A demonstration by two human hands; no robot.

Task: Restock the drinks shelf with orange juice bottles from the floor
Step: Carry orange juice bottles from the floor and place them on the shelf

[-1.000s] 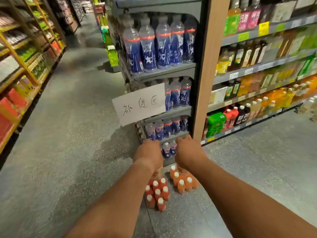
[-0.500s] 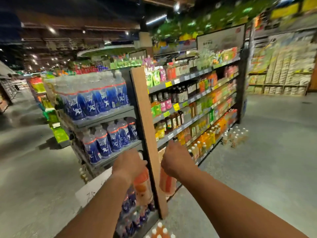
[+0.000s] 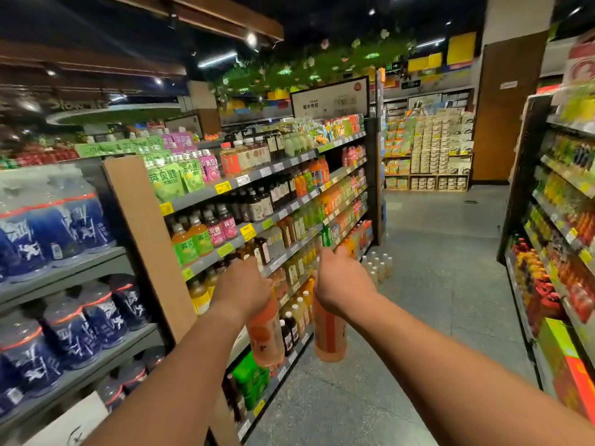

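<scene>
Both hands (image 3: 244,289) (image 3: 341,281) grip orange juice bottles (image 3: 265,336) (image 3: 330,333) by hidden necks.

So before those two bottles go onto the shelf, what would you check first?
1. Left hand grips its orange juice bottle by the top: ok.
2. Right hand grips the second bottle the same way: ok.
3. Both bottles hang upright, clear of the floor: ok.
4. Bottles clear of the drinks shelf edge: cannot tell, the left one overlaps it.
5. Free slot among the shelved bottles: cannot tell, too blurred.
6. Caps tight: cannot tell, hidden inside each grip.
</scene>
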